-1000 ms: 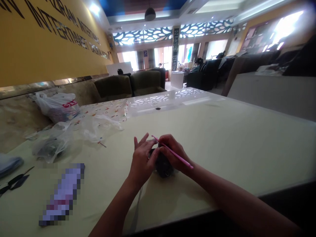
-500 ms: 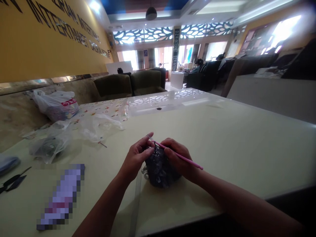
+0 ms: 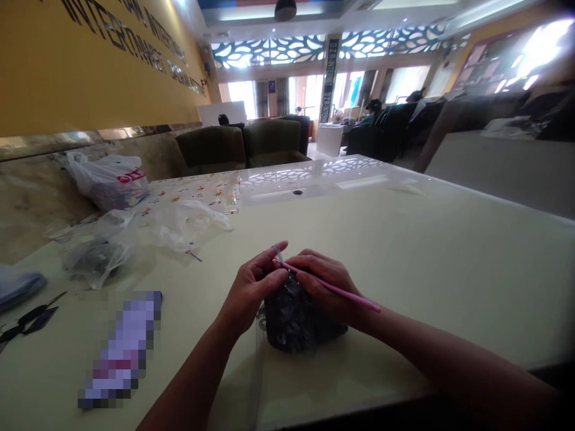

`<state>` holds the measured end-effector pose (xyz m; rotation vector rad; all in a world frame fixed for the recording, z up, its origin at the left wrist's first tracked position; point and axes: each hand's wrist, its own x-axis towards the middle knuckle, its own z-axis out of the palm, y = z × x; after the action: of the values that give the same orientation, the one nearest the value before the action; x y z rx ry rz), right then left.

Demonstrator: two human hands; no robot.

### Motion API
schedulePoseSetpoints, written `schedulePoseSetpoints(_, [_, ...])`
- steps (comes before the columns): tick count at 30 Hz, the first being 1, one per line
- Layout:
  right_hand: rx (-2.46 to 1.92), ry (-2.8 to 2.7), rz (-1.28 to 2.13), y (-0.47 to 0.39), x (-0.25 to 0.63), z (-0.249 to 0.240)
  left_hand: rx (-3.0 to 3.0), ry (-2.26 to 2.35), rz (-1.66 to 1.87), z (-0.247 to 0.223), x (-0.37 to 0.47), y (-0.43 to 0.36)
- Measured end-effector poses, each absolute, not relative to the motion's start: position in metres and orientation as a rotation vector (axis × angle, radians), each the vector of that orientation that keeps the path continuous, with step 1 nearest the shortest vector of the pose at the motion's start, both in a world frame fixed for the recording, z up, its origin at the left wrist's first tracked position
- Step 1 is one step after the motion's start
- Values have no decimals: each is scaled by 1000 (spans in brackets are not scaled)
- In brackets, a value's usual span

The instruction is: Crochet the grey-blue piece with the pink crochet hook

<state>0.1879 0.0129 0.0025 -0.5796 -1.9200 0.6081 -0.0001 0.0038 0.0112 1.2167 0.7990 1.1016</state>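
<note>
Seemingly mid-loop, the right hand (image 3: 330, 278) pinches a slim pink hook (image 3: 345, 290) at the dark, glossy, textured piece (image 3: 291, 320) on the table (image 3: 426, 257); the left hand (image 3: 245, 293) pinches its top, the pale strand (image 3: 278, 252) needing steady tension.

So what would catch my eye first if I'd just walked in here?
Probably the bright pink hook in the right hand, slanting across the dark, glossy piece that the left hand pinches at its top. Next, the pixelated purple shape at the table's near left, then the yellow wall with big dark lettering beyond.
</note>
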Motion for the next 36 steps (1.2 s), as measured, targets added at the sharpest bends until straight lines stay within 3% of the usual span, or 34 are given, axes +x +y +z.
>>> schedulePoseSetpoints(7, [-514,-2004,432,11,197,-4,1347,899,1006,16,8,-6])
schedulePoseSetpoints(24, [-507,-2083,369,12,203,-5,1309,854,947,12,6,-7])
schedulePoseSetpoints(36, [-569,-1959,908,19,218,12,1360,760,972,6,-10,4])
